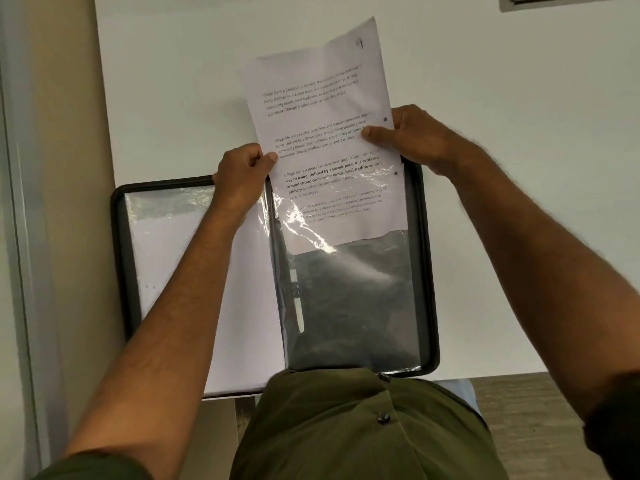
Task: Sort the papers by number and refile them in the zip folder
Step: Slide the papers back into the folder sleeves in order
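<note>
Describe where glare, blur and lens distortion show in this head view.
Head view: glare streaks the clear sleeve over the paper; the paper's smaller print is soft, its corner number blurred; the wide lens bows the folder edges and splays both forearms; the left hand and right hand look sharp.

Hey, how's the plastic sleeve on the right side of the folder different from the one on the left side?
The right sleeve shows mostly dark backing, with the printed sheet only partly slid in; the left sleeve looks filled by white paper. The right sleeve's top is being fed by the left hand and right hand; the left sleeve lies untouched. Both are clear, glossy and flat in the open zip folder.
</note>
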Demonstrator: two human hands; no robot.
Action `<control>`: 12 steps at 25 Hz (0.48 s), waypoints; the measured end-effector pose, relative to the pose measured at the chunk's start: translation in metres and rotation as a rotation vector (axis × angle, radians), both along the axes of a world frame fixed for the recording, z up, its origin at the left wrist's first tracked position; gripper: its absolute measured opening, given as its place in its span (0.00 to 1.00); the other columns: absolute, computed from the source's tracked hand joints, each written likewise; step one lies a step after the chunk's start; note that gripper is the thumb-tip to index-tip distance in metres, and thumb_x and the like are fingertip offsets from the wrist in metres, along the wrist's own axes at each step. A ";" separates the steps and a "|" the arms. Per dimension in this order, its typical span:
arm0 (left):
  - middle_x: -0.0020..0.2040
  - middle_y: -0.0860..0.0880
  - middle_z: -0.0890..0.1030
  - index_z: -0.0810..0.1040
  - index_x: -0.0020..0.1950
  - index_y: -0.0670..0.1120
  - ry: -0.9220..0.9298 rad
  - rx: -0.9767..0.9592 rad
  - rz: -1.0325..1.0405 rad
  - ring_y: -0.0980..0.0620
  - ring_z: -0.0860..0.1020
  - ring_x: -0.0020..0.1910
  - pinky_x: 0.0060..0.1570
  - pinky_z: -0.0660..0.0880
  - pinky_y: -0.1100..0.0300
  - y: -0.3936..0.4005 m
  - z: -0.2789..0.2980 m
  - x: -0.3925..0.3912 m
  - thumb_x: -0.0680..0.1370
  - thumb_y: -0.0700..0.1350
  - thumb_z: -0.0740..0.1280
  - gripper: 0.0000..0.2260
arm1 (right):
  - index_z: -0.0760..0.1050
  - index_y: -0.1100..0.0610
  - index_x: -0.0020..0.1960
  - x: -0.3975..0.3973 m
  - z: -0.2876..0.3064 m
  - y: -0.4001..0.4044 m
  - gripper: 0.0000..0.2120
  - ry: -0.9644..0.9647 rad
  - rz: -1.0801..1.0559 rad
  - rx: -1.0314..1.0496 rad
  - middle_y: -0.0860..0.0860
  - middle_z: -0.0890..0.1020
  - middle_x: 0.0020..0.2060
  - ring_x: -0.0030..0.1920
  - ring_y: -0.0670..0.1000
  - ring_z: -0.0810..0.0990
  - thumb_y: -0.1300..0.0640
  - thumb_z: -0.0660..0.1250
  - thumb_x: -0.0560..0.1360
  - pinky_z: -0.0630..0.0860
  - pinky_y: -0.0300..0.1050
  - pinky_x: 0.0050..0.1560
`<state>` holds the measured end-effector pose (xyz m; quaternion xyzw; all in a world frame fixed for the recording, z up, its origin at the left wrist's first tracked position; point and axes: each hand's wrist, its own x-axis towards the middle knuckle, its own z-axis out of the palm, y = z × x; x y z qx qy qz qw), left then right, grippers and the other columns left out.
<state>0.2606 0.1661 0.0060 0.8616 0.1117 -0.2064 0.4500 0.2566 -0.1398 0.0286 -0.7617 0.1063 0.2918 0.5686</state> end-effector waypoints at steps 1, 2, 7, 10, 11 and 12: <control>0.40 0.46 0.81 0.80 0.47 0.40 0.003 -0.009 -0.001 0.48 0.76 0.37 0.40 0.74 0.51 -0.001 0.002 -0.001 0.75 0.60 0.67 0.21 | 0.83 0.55 0.63 0.000 -0.002 -0.001 0.13 -0.008 0.020 -0.040 0.48 0.87 0.55 0.53 0.48 0.87 0.50 0.71 0.81 0.83 0.43 0.57; 0.39 0.48 0.80 0.80 0.44 0.41 0.012 -0.023 0.007 0.51 0.75 0.36 0.39 0.71 0.53 -0.002 0.003 0.000 0.77 0.58 0.68 0.19 | 0.82 0.55 0.63 -0.001 -0.003 -0.002 0.15 -0.004 0.073 -0.100 0.49 0.86 0.56 0.54 0.49 0.87 0.49 0.71 0.81 0.83 0.45 0.59; 0.33 0.55 0.76 0.73 0.32 0.51 0.035 -0.066 0.099 0.56 0.72 0.33 0.41 0.70 0.57 -0.007 -0.001 0.004 0.81 0.51 0.69 0.18 | 0.76 0.52 0.72 0.002 -0.001 -0.008 0.23 0.095 0.381 -0.219 0.49 0.84 0.62 0.61 0.52 0.83 0.48 0.74 0.78 0.78 0.53 0.66; 0.35 0.51 0.75 0.76 0.36 0.46 0.051 -0.085 0.063 0.55 0.69 0.31 0.44 0.69 0.53 -0.002 -0.007 0.005 0.78 0.53 0.70 0.15 | 0.77 0.52 0.71 0.005 0.003 -0.004 0.24 0.081 0.339 -0.265 0.50 0.84 0.61 0.60 0.54 0.83 0.47 0.75 0.77 0.79 0.52 0.65; 0.34 0.51 0.75 0.76 0.37 0.45 0.072 -0.075 0.034 0.55 0.68 0.30 0.45 0.67 0.51 0.000 -0.007 0.005 0.77 0.55 0.71 0.16 | 0.78 0.53 0.70 0.005 0.004 -0.002 0.23 0.056 0.251 -0.225 0.50 0.84 0.60 0.58 0.53 0.84 0.46 0.74 0.78 0.80 0.49 0.63; 0.33 0.52 0.74 0.77 0.38 0.44 0.098 -0.055 -0.005 0.55 0.68 0.29 0.46 0.65 0.49 0.002 -0.006 0.005 0.75 0.56 0.71 0.17 | 0.79 0.53 0.68 0.004 0.005 -0.001 0.21 0.031 0.150 -0.157 0.49 0.85 0.59 0.56 0.51 0.85 0.46 0.73 0.78 0.82 0.45 0.59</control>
